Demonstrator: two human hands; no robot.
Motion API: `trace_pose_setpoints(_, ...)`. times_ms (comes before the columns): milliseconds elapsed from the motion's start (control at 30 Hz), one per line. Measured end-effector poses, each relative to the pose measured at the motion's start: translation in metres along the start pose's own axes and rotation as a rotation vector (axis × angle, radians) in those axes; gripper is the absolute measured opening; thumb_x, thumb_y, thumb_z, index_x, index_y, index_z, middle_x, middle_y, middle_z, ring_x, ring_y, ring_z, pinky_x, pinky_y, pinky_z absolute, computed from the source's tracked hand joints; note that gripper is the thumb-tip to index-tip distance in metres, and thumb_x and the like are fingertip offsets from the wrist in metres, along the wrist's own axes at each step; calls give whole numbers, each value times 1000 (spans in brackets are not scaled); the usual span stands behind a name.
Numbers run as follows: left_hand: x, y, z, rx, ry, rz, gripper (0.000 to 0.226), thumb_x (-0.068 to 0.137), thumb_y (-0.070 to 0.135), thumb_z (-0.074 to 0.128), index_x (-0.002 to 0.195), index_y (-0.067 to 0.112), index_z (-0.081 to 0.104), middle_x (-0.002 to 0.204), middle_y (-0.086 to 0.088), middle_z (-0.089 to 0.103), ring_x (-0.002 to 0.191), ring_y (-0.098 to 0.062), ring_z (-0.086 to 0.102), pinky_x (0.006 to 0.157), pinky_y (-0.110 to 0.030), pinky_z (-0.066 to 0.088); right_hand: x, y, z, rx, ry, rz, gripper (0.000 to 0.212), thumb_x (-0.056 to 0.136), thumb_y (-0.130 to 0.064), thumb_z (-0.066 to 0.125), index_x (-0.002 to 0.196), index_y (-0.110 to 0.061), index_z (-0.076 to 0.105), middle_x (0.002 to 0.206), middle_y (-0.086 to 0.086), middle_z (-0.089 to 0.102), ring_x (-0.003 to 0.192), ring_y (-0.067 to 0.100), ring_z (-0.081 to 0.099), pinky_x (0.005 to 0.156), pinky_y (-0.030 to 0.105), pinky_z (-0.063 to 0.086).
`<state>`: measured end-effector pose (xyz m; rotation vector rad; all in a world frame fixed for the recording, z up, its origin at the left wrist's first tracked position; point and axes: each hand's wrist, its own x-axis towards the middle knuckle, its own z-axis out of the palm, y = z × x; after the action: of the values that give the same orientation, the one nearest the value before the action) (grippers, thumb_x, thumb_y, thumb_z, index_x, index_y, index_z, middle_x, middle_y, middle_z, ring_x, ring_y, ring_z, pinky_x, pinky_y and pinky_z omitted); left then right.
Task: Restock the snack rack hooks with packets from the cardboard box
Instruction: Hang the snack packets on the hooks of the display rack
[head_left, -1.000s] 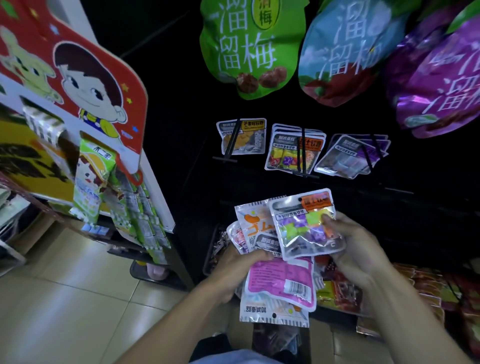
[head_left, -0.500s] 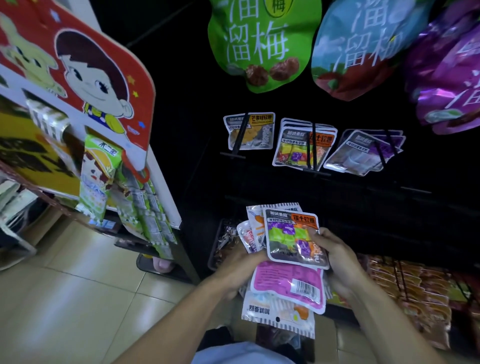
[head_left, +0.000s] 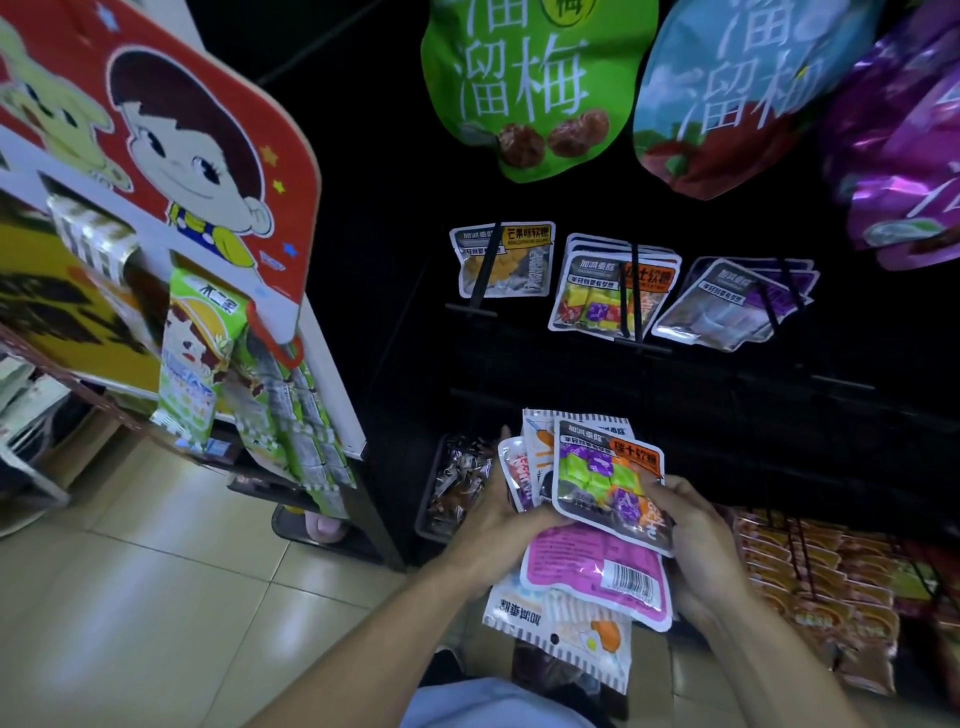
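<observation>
The black rack (head_left: 649, 374) fills the right side. At its top hang three big bags: a green bag (head_left: 524, 83), a blue bag (head_left: 727, 98) and a purple bag (head_left: 904, 145). On the left stands a red sign (head_left: 171, 135) with a cartoon child, and under it hang green strips (head_left: 291, 415) of small packs, above the tiled floor (head_left: 156, 597). On the middle hooks (head_left: 635, 291) hang three groups of packets (head_left: 613, 291), side by side. Low on the right lie orange packs (head_left: 821, 587). A tray (head_left: 457, 483) of dark sweets is just behind the left hand (head_left: 493, 530). This hand grips a fan of packets from below. The right hand (head_left: 696, 540) pinches the top packet (head_left: 608, 478) at its right edge; this packet lies over a pink packet (head_left: 587, 566).
</observation>
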<state>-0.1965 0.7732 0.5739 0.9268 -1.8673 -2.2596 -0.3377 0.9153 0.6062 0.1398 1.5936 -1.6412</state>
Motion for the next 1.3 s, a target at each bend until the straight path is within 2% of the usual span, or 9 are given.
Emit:
trace_pose_setpoints(133,2,-2,-1,-16,-6,-19,72,85,36,85,143,39,42,112,15,78,101,-9,77,105,-47,54,1,0,-3,-36,7,-13,17,97,-20,64,91,-11,51,89,18,74,68,32,73,61,41,60)
trace_pose_setpoints(267,7,-6,-2,-65,0,-55,62,73,40,86,127,37,56,112,5,79,103,-19,77,106,-53,54,3,-3,-7,-37,20,-33,18,98,-21,64,90,-11,50,89,19,72,73,36,70,70,46,56)
trace_pose_setpoints(433,10,-6,-2,-147,14,-53,74,59,49,88,125,33,59,111,0,80,102,-24,78,103,-54,56,9,-14,-9,-1,78,-80,22,100,-20,61,84,-14,48,84,14,70,75,33,68,72,43,53)
trace_pose_setpoints(633,13,-2,-2,-160,22,-55,68,61,48,88,122,36,60,110,2,79,102,-25,78,104,-56,55,10,-26,-6,-12,84,-127,19,99,-21,63,86,-13,52,89,14,71,80,34,69,82,50,52)
trace_pose_setpoints(933,11,-3,-10,-418,30,-77,70,67,26,87,131,22,60,122,-17,75,100,-35,76,87,-46,61,19,-49,7,-74,88,-175,13,101,-19,61,95,-14,51,90,12,71,75,25,69,71,40,53)
trace_pose_setpoints(1000,10,-5,-13,-458,32,-78,76,60,28,90,131,20,61,123,-19,74,102,-39,74,93,-52,59,20,-52,11,-89,61,-218,13,101,-18,61,94,-13,52,102,12,72,90,28,70,82,44,53)
trace_pose_setpoints(1067,9,-8,-16,-477,53,-75,75,58,29,91,128,23,63,124,-21,74,112,-48,70,100,-62,54,19,-56,17,-123,22,-295,15,99,-20,64,87,-14,56,102,13,71,97,32,66,91,47,48)
trace_pose_setpoints(1167,7,-12,-17,-505,66,-62,67,60,27,89,123,25,66,125,-22,73,116,-49,68,103,-63,51,17,-64,30,-181,-43,-440,11,97,-22,64,88,-17,62,88,5,66,86,25,62,87,45,45)
trace_pose_setpoints(1300,4,-15,-19,-529,76,-86,64,60,28,91,120,24,69,126,-23,72,116,-49,67,107,-66,49,20,-67,42,-212,-36,-586,8,101,-18,61,93,-19,63,78,-8,65,76,10,60,80,31,46)
